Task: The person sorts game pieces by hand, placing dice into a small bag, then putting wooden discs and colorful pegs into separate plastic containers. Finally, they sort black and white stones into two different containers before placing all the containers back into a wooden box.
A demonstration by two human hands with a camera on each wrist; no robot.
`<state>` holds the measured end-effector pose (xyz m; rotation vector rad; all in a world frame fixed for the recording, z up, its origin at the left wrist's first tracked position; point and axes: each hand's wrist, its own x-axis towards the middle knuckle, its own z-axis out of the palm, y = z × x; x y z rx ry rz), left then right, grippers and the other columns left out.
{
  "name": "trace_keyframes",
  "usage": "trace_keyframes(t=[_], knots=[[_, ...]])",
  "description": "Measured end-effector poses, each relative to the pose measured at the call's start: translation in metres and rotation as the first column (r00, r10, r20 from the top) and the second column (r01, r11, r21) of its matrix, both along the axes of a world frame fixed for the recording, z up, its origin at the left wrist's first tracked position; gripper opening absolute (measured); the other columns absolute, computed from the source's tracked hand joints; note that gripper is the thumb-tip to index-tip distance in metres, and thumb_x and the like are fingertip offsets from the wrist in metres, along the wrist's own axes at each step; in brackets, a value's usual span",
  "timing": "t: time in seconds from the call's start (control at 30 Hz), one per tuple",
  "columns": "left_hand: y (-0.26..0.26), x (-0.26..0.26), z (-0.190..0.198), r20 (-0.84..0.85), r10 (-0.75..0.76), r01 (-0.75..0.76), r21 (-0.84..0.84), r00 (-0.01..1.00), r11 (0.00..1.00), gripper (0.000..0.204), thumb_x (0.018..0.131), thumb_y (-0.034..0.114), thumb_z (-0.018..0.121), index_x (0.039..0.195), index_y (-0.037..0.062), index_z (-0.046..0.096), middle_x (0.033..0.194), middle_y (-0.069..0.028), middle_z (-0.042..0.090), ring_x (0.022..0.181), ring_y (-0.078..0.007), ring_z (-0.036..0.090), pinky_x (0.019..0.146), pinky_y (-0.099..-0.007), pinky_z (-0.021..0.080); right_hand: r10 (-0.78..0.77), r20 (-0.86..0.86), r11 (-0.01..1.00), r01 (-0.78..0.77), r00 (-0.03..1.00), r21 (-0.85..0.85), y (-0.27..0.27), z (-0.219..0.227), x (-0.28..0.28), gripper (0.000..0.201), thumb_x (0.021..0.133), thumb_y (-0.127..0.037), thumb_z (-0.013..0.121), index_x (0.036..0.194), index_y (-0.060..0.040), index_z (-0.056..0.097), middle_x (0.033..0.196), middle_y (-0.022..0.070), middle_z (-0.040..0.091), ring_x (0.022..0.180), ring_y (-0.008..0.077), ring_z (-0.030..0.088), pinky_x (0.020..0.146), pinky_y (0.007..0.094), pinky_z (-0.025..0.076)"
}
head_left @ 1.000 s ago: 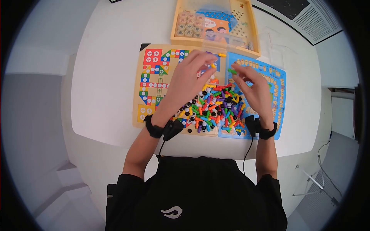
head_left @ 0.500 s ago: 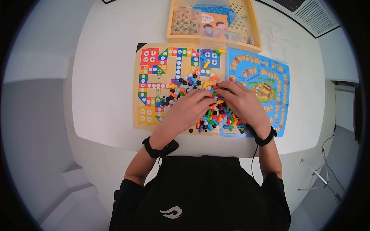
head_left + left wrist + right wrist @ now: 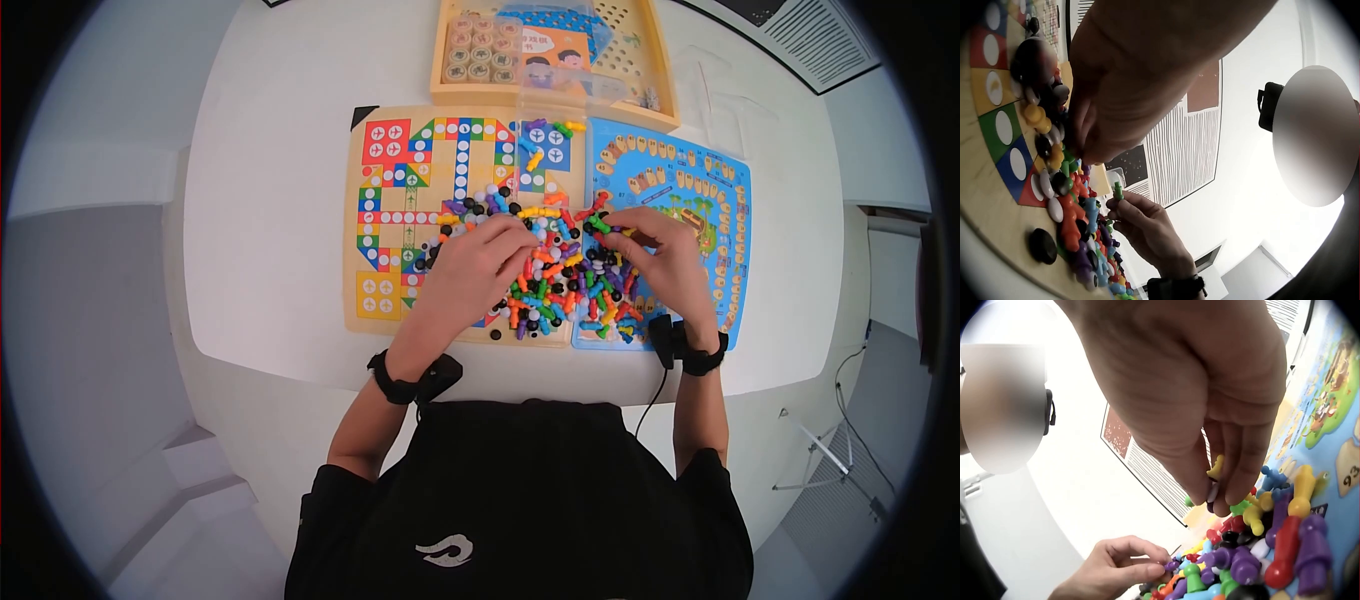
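Note:
A mixed pile of coloured pawns (image 3: 545, 290) and black and white round pieces lies across two game boards. My right hand (image 3: 660, 255) is over the pile's right side, pinching a green pawn (image 3: 1118, 190) at its fingertips. A yellow piece (image 3: 1215, 467) shows between that hand's fingers in the right wrist view. My left hand (image 3: 475, 270) reaches into the pile's middle with bent fingers. A purple piece (image 3: 1171, 565) is right at its fingertips in the right wrist view; I cannot tell whether it is gripped.
Under the pile are a wooden ludo-style board (image 3: 435, 195) and a blue track board (image 3: 735, 240). Several pawns (image 3: 535, 158) lie in a clear plastic box at the far side. Beyond stands a wooden tray (image 3: 440, 90) with round wooden pieces (image 3: 480, 60). A clear lid (image 3: 725, 110) lies to the right.
Both hands were beyond the pile, then came back together over its middle. Now the right hand has drawn away to the right with the green pawn; the left stays at the pile.

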<state>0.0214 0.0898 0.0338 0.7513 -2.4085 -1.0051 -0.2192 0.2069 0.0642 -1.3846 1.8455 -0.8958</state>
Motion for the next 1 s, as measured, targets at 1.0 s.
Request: trace_keyframes(t=[1.0], knots=[[0.0,-0.003,-0.001,-0.04,-0.033,0.033,0.01,0.999,0.999,0.014,0.091,0.013,0.076,0.104,0.0075,0.075,0.1,-0.0081,0.073,0.091,-0.0264,0.071,0.079,-0.0368,0.058,-0.117,-0.101,0.99,0.124,0.988,0.062,-0.022,0.021,-0.002,0.023,0.096,-0.017,0.075,0.113,-0.0016,0.073,0.087,0.0137,0.075,0.074,0.022,0.071,0.067,0.0321,0.054]])
